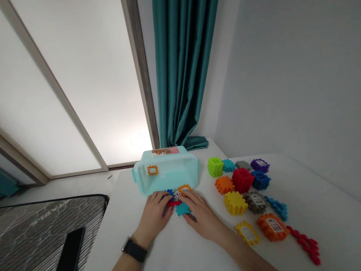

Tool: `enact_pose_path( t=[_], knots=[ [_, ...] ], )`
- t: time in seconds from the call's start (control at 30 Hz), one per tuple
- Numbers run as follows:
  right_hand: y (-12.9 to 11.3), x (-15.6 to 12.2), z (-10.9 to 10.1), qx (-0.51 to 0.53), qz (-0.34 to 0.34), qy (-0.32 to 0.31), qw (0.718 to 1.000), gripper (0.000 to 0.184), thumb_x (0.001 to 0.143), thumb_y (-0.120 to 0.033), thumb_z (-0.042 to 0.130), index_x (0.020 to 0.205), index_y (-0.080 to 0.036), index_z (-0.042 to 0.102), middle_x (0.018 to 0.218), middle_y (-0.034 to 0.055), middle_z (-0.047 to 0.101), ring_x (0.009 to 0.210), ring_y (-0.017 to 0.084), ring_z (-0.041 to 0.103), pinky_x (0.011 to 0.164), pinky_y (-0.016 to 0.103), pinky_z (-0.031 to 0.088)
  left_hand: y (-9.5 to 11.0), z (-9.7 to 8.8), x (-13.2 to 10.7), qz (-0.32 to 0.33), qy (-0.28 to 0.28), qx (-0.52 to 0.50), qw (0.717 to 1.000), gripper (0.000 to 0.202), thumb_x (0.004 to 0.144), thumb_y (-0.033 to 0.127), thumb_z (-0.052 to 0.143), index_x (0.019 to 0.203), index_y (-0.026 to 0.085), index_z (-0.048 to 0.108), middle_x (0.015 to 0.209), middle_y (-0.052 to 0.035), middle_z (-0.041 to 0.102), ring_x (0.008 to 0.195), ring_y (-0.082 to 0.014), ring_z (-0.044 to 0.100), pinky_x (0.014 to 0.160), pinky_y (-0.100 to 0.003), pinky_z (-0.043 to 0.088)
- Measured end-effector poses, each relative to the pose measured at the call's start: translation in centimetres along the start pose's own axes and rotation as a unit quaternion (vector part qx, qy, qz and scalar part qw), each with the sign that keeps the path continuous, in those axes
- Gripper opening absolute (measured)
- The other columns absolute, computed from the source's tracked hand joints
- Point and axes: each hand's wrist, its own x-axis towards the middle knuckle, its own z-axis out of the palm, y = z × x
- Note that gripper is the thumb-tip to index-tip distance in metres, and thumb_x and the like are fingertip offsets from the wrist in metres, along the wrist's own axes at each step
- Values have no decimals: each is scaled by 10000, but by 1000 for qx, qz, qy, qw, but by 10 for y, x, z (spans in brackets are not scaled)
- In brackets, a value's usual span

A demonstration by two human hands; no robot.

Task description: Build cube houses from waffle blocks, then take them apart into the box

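A light blue plastic box (pixel 167 173) lies on its side on the white table (pixel 192 260), its opening toward me. Several interlocking toy pieces (pixel 178 200) in blue, red, orange and teal sit at its mouth. My left hand (pixel 156 213), with a dark watch on the wrist, rests on the pieces from the left with fingers curled over them. From the right, my right hand (pixel 201 214) lies with its fingers spread over the teal piece (pixel 182 209). Whether either hand grips a piece is hidden.
To the right stand built blocks: green (pixel 215 167), red (pixel 242 179), orange (pixel 224 184), yellow (pixel 235 203), grey (pixel 255 201), plus flat pieces and a red strip (pixel 306 244). A black phone (pixel 68 255) lies on a striped mat at left. Teal curtain (pixel 185 57) behind.
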Motion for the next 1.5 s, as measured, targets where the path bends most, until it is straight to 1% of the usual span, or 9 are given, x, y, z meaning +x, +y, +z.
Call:
enact_pose_path(
  t=[0.27, 0.37, 0.5, 0.67, 0.83, 0.9, 1.3, 1.4, 1.5],
  knots=[
    [-2, -4, -5, -20, 4, 16, 1000, 539, 857, -138, 525, 1387, -231, 491, 1434, 119, 513, 1391, 269, 416, 1138, 506, 392, -6, -6, -2, 10, -17, -88, 996, 207, 943, 215, 524, 1106, 212, 652, 1066, -90, 676, 996, -217, 624, 886, -374, 549],
    [-3, -5, -7, -22, 5, 15, 1000, 545, 853, -133, 521, 1386, -246, 494, 1420, 113, 526, 1378, 269, 434, 1128, 506, 400, -8, -8, -3, -14, 12, -117, 993, 193, 943, 237, 527, 1070, 212, 670, 1012, -81, 693, 965, -212, 641, 862, -360, 551],
    [-7, -6, -9, -26, 9, 0, 1000, 538, 858, -126, 502, 1378, -262, 502, 1427, 95, 522, 1370, 259, 440, 1126, 489, 405, -7, -10, -3, -84, 72, -164, 980, 186, 924, 277, 549, 1003, 212, 704, 944, -66, 718, 916, -213, 663, 854, -366, 548],
    [-16, -2, -8, -63, -10, 49, 997, 533, 875, -160, 516, 1402, -238, 481, 1419, 123, 521, 1382, 300, 410, 1148, 572, 344, 1, -13, 1, -191, 112, -264, 939, 196, 868, 346, 637, 952, 190, 721, 910, -61, 738, 843, -206, 666, 831, -367, 538],
    [-22, 2, -4, -52, -46, 105, 992, 510, 941, -224, 482, 1446, -238, 417, 1342, 119, 582, 1298, 276, 500, 1148, 560, 361, 14, -12, 5, -248, 95, -463, 845, 340, 812, 435, 717, 1001, 153, 680, 841, -56, 731, 736, -168, 656, 708, -297, 539],
    [-22, 1, -5, -58, -60, 107, 991, 515, 941, -232, 495, 1449, -239, 416, 1338, 112, 586, 1293, 272, 504, 1152, 552, 366, 19, -11, 5, -258, 78, -504, 821, 354, 779, 443, 753, 960, 149, 676, 831, -57, 729, 731, -164, 656, 697, -286, 536],
    [-20, -1, -13, -67, -67, 99, 991, 506, 889, -166, 560, 1381, -246, 474, 1344, 122, 559, 1319, 296, 476, 1129, 572, 393, 29, -4, 4, -287, 44, -578, 762, 392, 705, 418, 828, 935, 141, 672, 787, -36, 718, 690, -138, 635, 659, -256, 501],
    [-20, -1, -14, -55, -70, 101, 991, 473, 861, -132, 569, 1314, -256, 518, 1319, 112, 572, 1303, 294, 489, 1126, 576, 392, 30, -5, 3, -289, 46, -584, 757, 397, 701, 418, 833, 939, 143, 675, 772, -27, 709, 671, -130, 626, 650, -251, 494],
    [-20, -2, -14, -44, -61, 97, 992, 568, 848, -151, 592, 1391, -246, 452, 1348, 121, 555, 1316, 296, 477, 1123, 561, 404, 30, -3, 3, -284, 53, -577, 764, 394, 693, 423, 838, 918, 146, 672, 745, -18, 697, 648, -122, 611, 627, -240, 481]
  ],
)
